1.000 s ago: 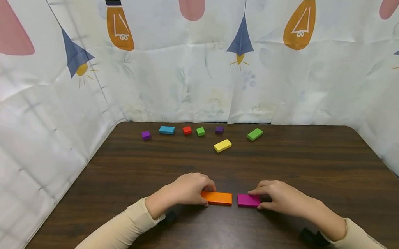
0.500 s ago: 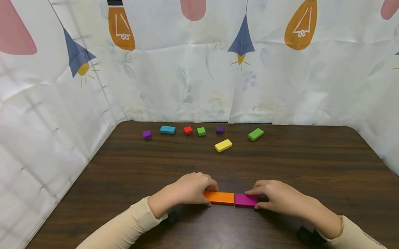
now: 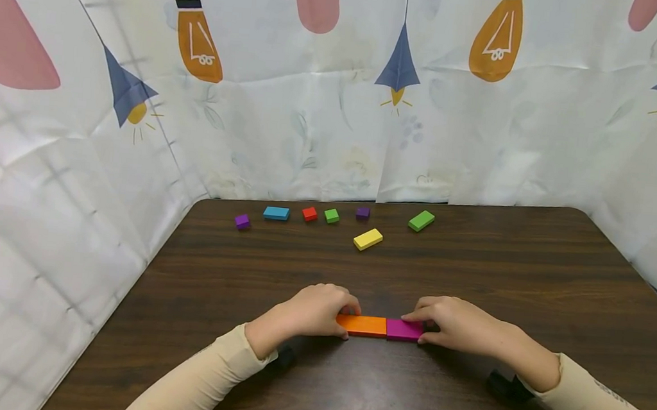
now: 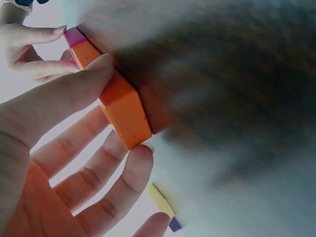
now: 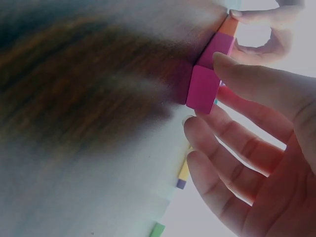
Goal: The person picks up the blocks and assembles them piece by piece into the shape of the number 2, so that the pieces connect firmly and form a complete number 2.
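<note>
An orange block and a magenta block lie end to end on the dark wooden table, their short ends meeting. My left hand pinches the orange block near its left end, thumb on the near side and fingers on the far side. From the right, my right hand holds the magenta block the same way. In the left wrist view the thumb lies along the long orange block. The right wrist view shows the thumb at the edge of the magenta block.
Farther back on the table lie a yellow block, a blue block, a red block, a purple cube, a dark purple block, a small green block and a longer green block. A printed curtain hangs behind.
The magenta block has slid left with my right hand and the orange one slightly right with my left. The gap between them has closed; the far blocks have stayed put.
</note>
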Available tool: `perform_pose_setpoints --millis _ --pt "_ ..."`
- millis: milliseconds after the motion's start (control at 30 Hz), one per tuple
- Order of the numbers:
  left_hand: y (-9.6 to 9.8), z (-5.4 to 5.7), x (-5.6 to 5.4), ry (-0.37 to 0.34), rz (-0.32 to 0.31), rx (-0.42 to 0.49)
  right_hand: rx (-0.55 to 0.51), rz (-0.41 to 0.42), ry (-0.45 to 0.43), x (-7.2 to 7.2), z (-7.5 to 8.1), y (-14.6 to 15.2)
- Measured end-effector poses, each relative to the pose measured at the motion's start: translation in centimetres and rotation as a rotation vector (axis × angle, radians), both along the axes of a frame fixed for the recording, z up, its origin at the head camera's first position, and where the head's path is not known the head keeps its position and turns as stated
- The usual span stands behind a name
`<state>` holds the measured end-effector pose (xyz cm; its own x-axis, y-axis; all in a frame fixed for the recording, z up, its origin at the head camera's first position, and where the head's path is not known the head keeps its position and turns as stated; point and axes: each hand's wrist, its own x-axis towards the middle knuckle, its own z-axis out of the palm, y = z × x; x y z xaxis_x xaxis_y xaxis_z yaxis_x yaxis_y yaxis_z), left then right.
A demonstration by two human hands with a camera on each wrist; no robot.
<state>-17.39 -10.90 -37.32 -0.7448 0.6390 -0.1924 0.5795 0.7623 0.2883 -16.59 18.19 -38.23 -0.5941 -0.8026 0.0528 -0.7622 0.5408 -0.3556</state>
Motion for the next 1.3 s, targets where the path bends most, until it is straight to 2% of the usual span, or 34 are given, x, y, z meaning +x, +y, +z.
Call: perform_pose_setpoints --millis 333,500,633,767,933,1167,1300 --pt "-0.3 0.1 -0.1 -0.012 -0.011 0.012 0.009 -0.005 -0.009 0.0 0.0 0.1" --pt "-0.7 0.4 -0.7 -0.02 -0.028 0.052 0.011 -0.004 -0.025 -0.1 -0.1 0.4" --pt "-1.1 1.0 -1.4 0.011 -0.032 0.08 0.001 0.009 -0.034 -0.3 -0.1 0.7" --pt "-1.5 1.8 -2.4 0.025 -0.009 0.134 -0.02 0.021 -0.076 -0.6 -0.1 1.0" --pt "-2.3 2.3 -4.4 0.03 0.049 0.213 -0.049 0.048 -0.137 -0.9 0.0 1.4" --pt "-2.7 2.2 -7.3 0.03 0.085 0.284 -0.078 0.08 -0.227 -1.6 -0.2 1.6" --pt "-2.5 2.1 -8.5 0.016 0.116 0.295 -0.09 0.088 -0.261 -1.9 -0.3 1.7"
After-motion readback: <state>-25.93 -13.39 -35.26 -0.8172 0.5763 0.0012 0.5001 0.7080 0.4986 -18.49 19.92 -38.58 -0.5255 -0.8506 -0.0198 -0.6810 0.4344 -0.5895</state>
